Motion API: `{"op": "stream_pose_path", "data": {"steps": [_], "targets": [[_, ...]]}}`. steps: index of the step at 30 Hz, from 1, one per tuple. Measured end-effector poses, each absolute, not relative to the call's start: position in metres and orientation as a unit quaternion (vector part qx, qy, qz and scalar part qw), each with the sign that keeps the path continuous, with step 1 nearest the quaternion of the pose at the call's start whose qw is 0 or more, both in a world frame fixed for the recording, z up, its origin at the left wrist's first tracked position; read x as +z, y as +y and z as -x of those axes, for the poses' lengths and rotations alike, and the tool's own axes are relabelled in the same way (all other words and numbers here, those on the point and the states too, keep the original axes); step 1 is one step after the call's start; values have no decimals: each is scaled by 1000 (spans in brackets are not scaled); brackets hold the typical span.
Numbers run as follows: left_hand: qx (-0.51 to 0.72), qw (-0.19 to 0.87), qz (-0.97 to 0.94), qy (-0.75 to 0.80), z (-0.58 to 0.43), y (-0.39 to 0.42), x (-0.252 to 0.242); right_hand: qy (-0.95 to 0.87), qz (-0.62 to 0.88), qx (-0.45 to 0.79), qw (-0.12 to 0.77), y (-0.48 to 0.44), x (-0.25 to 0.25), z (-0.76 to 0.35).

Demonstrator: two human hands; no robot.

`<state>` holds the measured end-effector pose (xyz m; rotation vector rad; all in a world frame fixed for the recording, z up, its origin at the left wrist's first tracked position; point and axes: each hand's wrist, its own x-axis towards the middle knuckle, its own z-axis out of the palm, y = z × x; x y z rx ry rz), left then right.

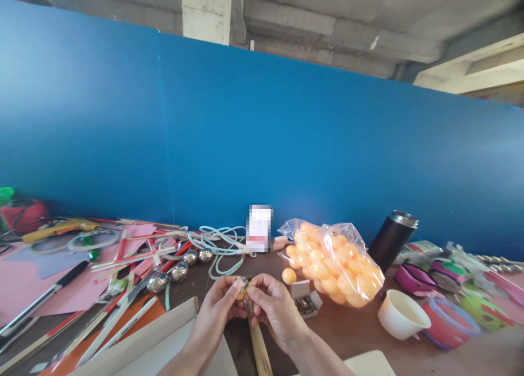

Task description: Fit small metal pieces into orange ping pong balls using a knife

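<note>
My left hand (216, 309) and my right hand (273, 306) meet low in the middle of the view, fingers pinched together around a small orange ball with a metal piece on top (242, 286). A wooden stick (258, 346) runs down from under the ball between my wrists. A clear bag of orange balls (334, 264) lies just to the right, with one loose orange ball (289, 276) beside it. A small open box of tiny metal parts (305, 299) sits next to my right hand.
The brown table (352, 332) carries pink paper (24, 288), sticks and pens on the left, several metal balls (180, 269), pale green cords (221, 242), a black flask (391, 239), a white cup (401, 313), coloured tape rolls (448, 321). A blue wall (286, 147) stands behind.
</note>
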<state>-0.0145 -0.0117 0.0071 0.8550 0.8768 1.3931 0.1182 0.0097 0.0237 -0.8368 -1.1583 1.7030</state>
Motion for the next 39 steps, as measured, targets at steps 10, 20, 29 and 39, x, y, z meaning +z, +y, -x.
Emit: {"op": "stream_pose_path", "data": {"steps": [10,20,29,39], "targets": [[591,570,-394,413,15,-10,6,-501,380,650,428,9,27,-116],[592,562,-398,419,14,-15,13,-511,358,659,421,9,24,-119],[613,642,-287,362,14,-9,18,-542,370,598,461,16,39,-127],[619,686,-231,305,21,-7,12,-629,315,439,560,-15,124,-133]]}}
